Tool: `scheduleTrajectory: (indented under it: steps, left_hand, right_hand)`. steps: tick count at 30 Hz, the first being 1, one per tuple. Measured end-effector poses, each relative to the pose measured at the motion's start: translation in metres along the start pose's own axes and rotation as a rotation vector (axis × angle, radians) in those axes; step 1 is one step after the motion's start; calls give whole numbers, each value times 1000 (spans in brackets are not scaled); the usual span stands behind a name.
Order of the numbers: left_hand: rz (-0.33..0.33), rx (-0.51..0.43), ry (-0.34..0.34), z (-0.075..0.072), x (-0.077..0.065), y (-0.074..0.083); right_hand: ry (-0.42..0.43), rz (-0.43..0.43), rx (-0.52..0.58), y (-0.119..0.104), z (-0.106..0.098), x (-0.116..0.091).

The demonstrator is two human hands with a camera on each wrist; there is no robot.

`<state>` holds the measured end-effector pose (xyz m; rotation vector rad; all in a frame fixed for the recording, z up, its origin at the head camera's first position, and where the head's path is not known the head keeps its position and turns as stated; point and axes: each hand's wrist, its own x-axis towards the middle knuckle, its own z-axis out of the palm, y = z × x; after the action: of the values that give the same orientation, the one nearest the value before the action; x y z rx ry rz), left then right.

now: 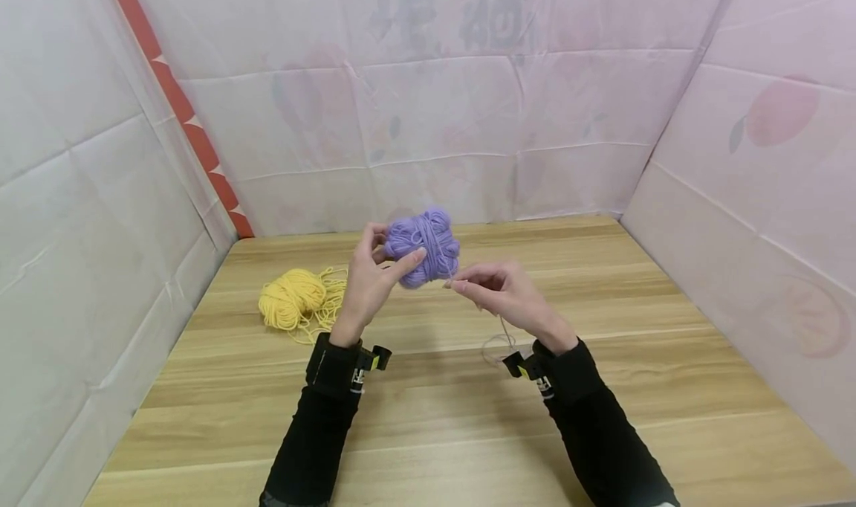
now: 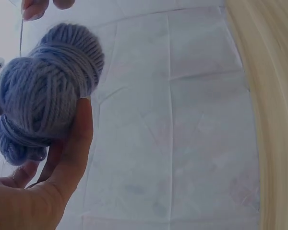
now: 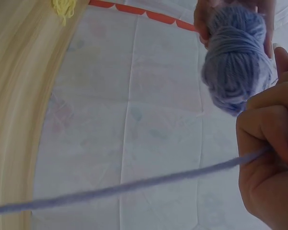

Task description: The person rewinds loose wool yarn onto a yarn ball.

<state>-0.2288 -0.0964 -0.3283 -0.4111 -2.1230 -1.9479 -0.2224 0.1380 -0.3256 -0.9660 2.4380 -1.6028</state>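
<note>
A purple ball of yarn [image 1: 428, 243], bound round its middle by several wraps, is held up above the table by my left hand [image 1: 371, 280]. In the left wrist view, the fingers [image 2: 79, 143] curl round the lower side of the ball [image 2: 43, 91]. My right hand [image 1: 511, 299], just to the right and a bit lower, pinches the purple yarn strand close to the ball. From the curled right fingers [image 3: 273, 115] the strand [image 3: 149, 183] runs out across the right wrist view, and its loose end [image 1: 498, 347] trails down in loops near the right wrist.
A yellow ball of yarn [image 1: 294, 299] with loose strands [image 1: 331, 299] lies on the wooden table [image 1: 428, 433] at left, beside my left forearm. Pale printed sheets [image 1: 435, 120] stand round the back and both sides, with a red strip [image 1: 180, 98] at the back left corner.
</note>
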Motion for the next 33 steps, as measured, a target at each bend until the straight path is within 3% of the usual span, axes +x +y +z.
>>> scheduleTrajectory:
  steps: [6, 13, 24, 33]
  left_hand:
    - [10, -93, 21, 0, 1, 1]
    - [10, -209, -29, -1, -1, 4]
    - [-11, -295, -211, -6, -5, 9]
    - [-35, -240, -395, -9, -8, 8]
  right_hand:
    - [-53, 7, 8, 4, 3, 4]
    - [-73, 36, 24, 11, 6, 8]
    - [-104, 72, 148, 24, -5, 10]
    - [-141, 127, 184, 31, -23, 3]
